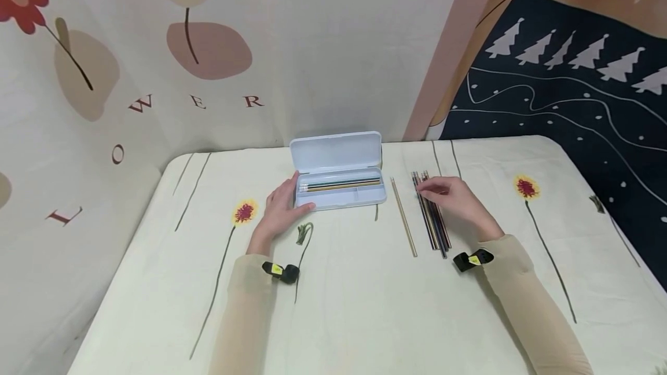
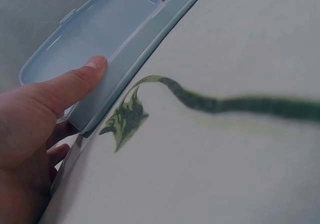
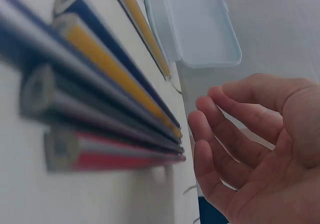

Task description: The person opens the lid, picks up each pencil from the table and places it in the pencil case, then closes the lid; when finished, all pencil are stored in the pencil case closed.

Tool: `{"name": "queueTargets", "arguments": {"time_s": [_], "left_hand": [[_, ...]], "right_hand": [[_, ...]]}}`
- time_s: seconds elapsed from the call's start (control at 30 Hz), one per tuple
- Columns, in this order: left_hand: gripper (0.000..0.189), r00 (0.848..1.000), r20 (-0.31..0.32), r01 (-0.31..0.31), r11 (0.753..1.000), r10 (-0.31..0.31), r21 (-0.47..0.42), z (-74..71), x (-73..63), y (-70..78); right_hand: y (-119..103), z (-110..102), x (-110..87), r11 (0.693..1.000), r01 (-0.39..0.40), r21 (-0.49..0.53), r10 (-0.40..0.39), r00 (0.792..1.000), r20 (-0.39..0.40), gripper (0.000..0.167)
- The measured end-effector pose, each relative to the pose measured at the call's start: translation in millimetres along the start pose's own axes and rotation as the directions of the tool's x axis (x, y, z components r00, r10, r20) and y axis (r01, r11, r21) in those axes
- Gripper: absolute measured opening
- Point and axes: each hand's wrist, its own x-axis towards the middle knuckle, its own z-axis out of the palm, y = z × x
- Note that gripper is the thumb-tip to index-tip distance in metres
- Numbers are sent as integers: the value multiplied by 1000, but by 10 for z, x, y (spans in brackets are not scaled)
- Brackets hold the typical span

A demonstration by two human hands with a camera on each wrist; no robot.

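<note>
A light blue pencil case [image 1: 336, 197] lies with its lid raised at the back of the table. Inside it are several pencils [image 1: 341, 184], dark and gold. My left hand [image 1: 279, 207] holds the case's left end; in the left wrist view its thumb [image 2: 75, 87] presses on the front edge. To the right lies a row of several pencils [image 1: 431, 219], with blue, yellow, dark and red ones in the right wrist view. Above its far end is my right hand [image 1: 458, 201], fingers loosely bent, nothing visible between the fingertips. One gold pencil [image 1: 403, 217] lies apart, between case and row.
A white cloth printed with flowers [image 1: 527, 187] covers the table [image 1: 344, 305]. Printed curtains [image 1: 333, 62] hang behind the table's far edge. A dark cloth with white trees [image 1: 568, 91] hangs at the right. Each wrist wears a small black camera [image 1: 281, 272].
</note>
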Motion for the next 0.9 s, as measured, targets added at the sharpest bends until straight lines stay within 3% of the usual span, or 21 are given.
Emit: {"name": "queueTargets", "arguments": {"time_s": [0.37,0.9], "left_hand": [[91,1000,2,0,1000,0,2,1,5,-11],[91,1000,-2,3,1000,-3,0,8,8,-23]], "right_hand": [[92,-106,-127,999,-46,-15,46,999,-26,24],[202,-42,-168,993,-107,-44,105,993,-58,32]]}}
